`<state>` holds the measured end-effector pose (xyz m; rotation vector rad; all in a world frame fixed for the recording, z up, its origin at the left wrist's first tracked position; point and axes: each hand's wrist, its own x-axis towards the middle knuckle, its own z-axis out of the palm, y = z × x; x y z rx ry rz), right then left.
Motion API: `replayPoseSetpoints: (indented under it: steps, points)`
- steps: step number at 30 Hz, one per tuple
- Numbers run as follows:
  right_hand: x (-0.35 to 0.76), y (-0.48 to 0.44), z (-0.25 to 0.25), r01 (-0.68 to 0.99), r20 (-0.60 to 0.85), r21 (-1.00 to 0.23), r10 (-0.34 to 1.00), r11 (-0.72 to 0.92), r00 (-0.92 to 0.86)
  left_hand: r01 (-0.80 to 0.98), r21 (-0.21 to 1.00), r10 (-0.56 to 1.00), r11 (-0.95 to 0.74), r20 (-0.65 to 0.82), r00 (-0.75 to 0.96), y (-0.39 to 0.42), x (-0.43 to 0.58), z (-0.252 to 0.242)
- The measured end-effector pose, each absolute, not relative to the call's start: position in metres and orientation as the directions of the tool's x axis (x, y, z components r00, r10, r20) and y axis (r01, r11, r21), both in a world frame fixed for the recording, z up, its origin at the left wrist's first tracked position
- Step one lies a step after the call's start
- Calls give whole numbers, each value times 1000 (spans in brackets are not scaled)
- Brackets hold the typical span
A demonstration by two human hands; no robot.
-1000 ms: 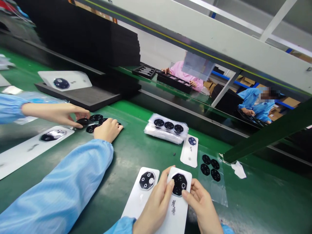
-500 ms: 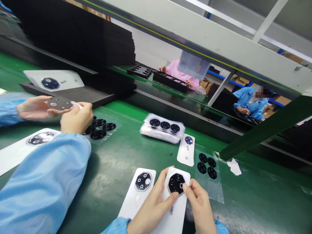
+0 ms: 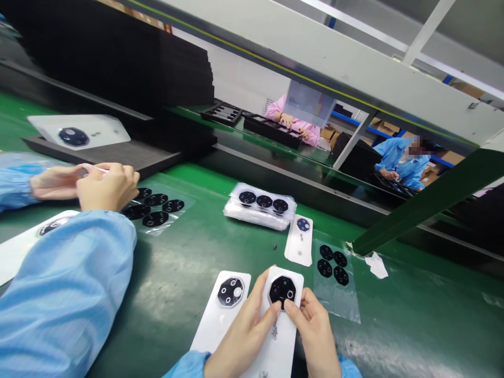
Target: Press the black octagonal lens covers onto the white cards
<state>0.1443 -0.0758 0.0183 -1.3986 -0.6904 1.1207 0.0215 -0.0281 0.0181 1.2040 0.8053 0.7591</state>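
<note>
Between my hands is a white phone back panel (image 3: 271, 344) with a black octagonal camera patch (image 3: 282, 292) near its top. My left hand (image 3: 246, 328) grips the panel's left side, its thumb resting at the lower edge of the patch. From the right, my right hand (image 3: 313, 325) holds the same panel, thumb pressed on the patch beside the left thumb and fingers curled at the edge. A second white panel (image 3: 214, 320) with a camera patch lies just left of my left hand, partly covered by it.
A co-worker's hands (image 3: 106, 184) work at the left. Nearby lie a clear sheet of black stickers (image 3: 173, 218), a stack of sticker sheets (image 3: 258, 218), a small white phone-shaped card (image 3: 298, 247), another sticker sheet (image 3: 338, 299) and a paper scrap (image 3: 377, 266). A green post (image 3: 409, 205) stands right.
My right thumb has slid from the patch's right side down to its lower edge, beside my left thumb. The co-worker's hands at the left have drawn closer together.
</note>
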Motion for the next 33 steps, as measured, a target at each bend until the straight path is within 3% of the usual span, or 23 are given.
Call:
replayPoseSetpoints:
  steps: [8,18,22,28,33]
  points:
    - [154,-76,15,-125,-241,-970,880,-207,409,-19,953,836,303,-256,486,-29,22,15]
    - [160,-70,15,-110,-210,-977,903,-182,376,-96,963,820,253,-161,550,-24,21,35]
    - [163,-69,18,-41,-172,-985,921,-168,350,-82,969,862,233,-167,479,-20,24,30]
    - [165,-67,20,46,-118,-990,964,-133,238,-184,909,827,373,-236,510,-12,29,21]
    - [161,-57,23,-11,-92,-996,971,-92,222,-169,947,870,273,-168,464,-13,32,11]
